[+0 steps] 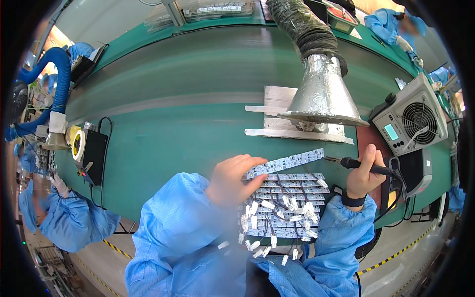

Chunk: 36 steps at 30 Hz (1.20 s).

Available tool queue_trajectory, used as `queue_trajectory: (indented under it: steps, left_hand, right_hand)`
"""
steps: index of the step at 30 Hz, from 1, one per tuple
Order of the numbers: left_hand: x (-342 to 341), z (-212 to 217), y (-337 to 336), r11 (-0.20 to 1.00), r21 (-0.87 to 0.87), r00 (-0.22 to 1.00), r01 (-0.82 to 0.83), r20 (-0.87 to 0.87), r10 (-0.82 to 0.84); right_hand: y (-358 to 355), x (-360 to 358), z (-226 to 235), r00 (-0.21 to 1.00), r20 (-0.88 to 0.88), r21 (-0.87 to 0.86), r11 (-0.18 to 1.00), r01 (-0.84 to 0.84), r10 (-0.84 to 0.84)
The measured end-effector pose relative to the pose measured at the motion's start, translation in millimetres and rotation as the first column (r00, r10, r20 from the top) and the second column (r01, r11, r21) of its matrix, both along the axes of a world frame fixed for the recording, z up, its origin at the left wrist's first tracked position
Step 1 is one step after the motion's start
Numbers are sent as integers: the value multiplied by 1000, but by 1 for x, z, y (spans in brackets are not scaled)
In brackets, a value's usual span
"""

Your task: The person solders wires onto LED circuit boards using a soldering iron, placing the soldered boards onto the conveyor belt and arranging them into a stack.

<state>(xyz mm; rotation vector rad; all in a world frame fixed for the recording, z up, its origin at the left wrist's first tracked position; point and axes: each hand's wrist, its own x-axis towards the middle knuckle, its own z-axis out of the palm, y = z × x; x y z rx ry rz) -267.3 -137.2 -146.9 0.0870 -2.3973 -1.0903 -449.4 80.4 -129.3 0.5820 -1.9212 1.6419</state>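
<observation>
My left hand [234, 177] pinches the left end of a narrow light-blue circuit board strip [292, 162] between thumb and fingers. The strip slants up to the right, just beyond a stack of similar boards [292, 190]. Dark wires with white plugs [297, 212] lie across that stack and hang over its near side. In my right hand [365, 174] is a soldering iron [370, 167], its fingers closed round the dark handle. The iron's tip points left, at or very near the strip's right end; whether they touch I cannot tell. A dark band circles my right wrist.
A foil-covered fume hood [326, 94] hangs over a pale taped board [277, 126] beyond the strip. At right stands a grey soldering station [409, 119] with a fan. A black device with a yellow reel [89, 153] sits at left. Other people in blue work around the bench.
</observation>
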Motion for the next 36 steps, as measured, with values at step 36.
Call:
queue_trajectory:
  steps: [36]
  left_hand:
    - [12, 24, -26, 841, 513, 976, -176, 206, 78]
  right_hand:
    - [7, -11, 1, 991, 46, -170, 977, 129, -123]
